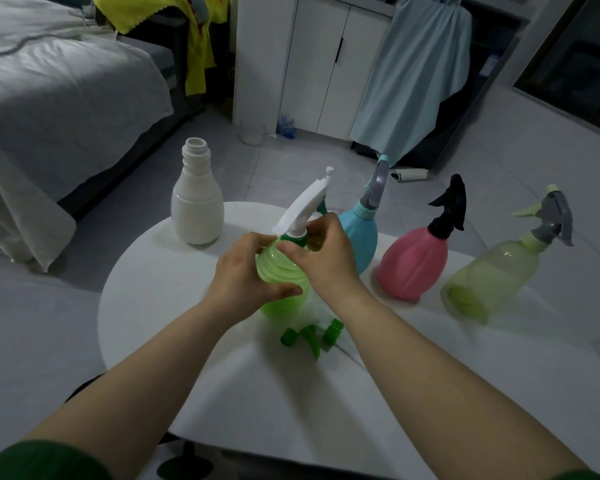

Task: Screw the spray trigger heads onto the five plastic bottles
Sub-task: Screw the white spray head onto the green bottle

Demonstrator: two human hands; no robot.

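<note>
A green ribbed bottle stands mid-table with a white spray trigger head on its neck. My left hand grips the bottle's body. My right hand pinches the green collar at the neck. A white bottle with an open neck stands at the back left. To the right stand a blue bottle with a grey head, a pink bottle with a black head, and a pale yellow-green bottle with a grey head. A loose green trigger head lies just in front of the green bottle.
The round white table carries everything. A bed stands at the left, a white cabinet and a hanging light-blue cloth behind. A small roll lies on the tiled floor.
</note>
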